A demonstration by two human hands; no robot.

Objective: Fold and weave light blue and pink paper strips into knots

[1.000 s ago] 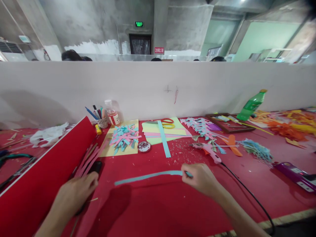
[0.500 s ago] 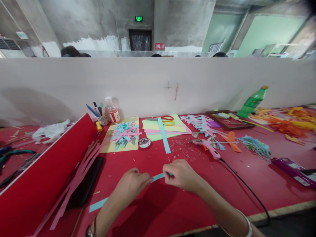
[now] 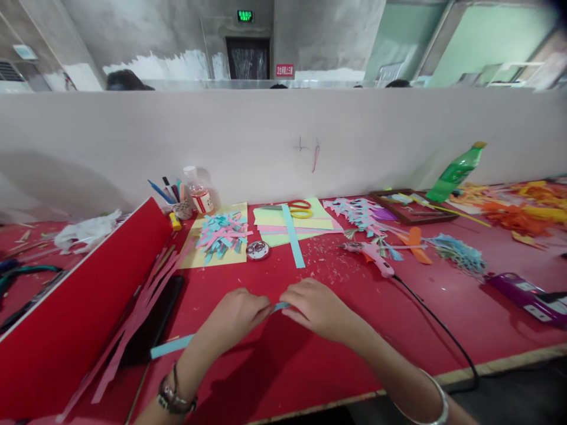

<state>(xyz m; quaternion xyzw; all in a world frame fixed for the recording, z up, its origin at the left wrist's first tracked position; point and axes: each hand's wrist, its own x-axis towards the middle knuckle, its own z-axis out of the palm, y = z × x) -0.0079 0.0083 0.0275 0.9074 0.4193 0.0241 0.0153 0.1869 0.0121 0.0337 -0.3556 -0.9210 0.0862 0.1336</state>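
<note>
Red covers the table (image 3: 212, 283) in front of us, and a white partition (image 3: 248, 136) closes off its far side. Above the near middle of the table, our left hand (image 3: 239, 313) and our right hand (image 3: 316, 310) almost meet, fingertips just apart. Both are pinched on a blue strip (image 3: 280, 307), and only a short stretch of it shows in the gap between them. More blue paper comes out left of our left forearm, apparently the same strip; the part between is hidden by the hand and arm. We wear a dark bracelet (image 3: 175, 398) on the left wrist and a pale bangle (image 3: 436, 389) on the right.

Just beyond our hands, a second blue strip (image 3: 294, 242) lies lengthwise over stacked paper sheets (image 3: 268, 218), beside the handles of scissors (image 3: 297, 203). Left of these we see a round tin (image 3: 257, 250) and a pile of pink and blue snippets (image 3: 224, 235) on a yellow sheet (image 3: 190, 260). Nearer our left arm, long pink strips (image 3: 133, 330) lie partly over a black object (image 3: 163, 319), alongside a red board (image 3: 88, 313).

To our right rests a pink glue gun (image 3: 375, 257), its dark cord (image 3: 436, 316) curving toward the table edge. Farther off stand a purple device (image 3: 527, 298) and a tilted green bottle (image 3: 456, 174).
</note>
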